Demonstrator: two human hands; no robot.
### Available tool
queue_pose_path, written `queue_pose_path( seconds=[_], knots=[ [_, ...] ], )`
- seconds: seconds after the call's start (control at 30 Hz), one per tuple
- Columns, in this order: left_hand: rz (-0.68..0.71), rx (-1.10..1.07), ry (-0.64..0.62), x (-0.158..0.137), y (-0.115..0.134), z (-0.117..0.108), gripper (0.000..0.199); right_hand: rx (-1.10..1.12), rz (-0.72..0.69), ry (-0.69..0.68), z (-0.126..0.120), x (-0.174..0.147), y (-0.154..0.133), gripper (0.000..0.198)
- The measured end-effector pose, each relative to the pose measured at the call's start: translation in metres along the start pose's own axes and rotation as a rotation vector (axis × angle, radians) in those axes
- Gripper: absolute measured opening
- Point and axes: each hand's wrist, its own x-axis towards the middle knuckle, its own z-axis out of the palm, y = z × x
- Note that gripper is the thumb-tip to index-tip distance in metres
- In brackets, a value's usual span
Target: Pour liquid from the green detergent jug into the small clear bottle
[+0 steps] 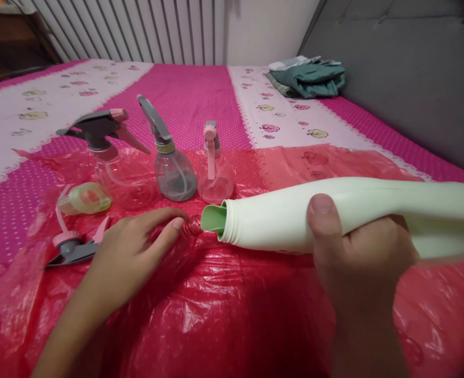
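Observation:
My right hand [361,252] grips the handle of a pale green detergent jug [271,218], tipped level on its side. Its green pouring spout [214,218] points left, right by the mouth of a clear bottle [182,239]. Around that bottle's neck and side my left hand [137,247] is curled, hiding much of it. Left of this hand lies a loose grey and pink spray trigger head [74,249] with its tube. Close behind it a translucent yellow-green cap [85,198] rests on its side. Whether liquid is flowing I cannot tell.
Three upright spray bottles stand behind my hands: a pink-and-grey one [125,181], a grey one [175,176] and a clear pink one [215,181]. Red plastic sheeting [224,315] covers the pink patterned bedspread [192,100]. Folded clothes [308,79] lie at the back right.

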Motion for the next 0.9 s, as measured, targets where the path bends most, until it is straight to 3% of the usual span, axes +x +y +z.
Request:
queue_pose_path(
  seconds=[0.63,0.9],
  knots=[
    [0.005,-0.004,0.006,-0.0003,-0.0011,0.0004,0.055,-0.022,-0.045,0.02,0.0003,0.0002,0.0001,0.083],
    [0.01,-0.009,-0.005,-0.0005,-0.0017,-0.0004,0.056,-0.003,-0.003,-0.005,0.0,0.0008,-0.0016,0.083]
  ],
)
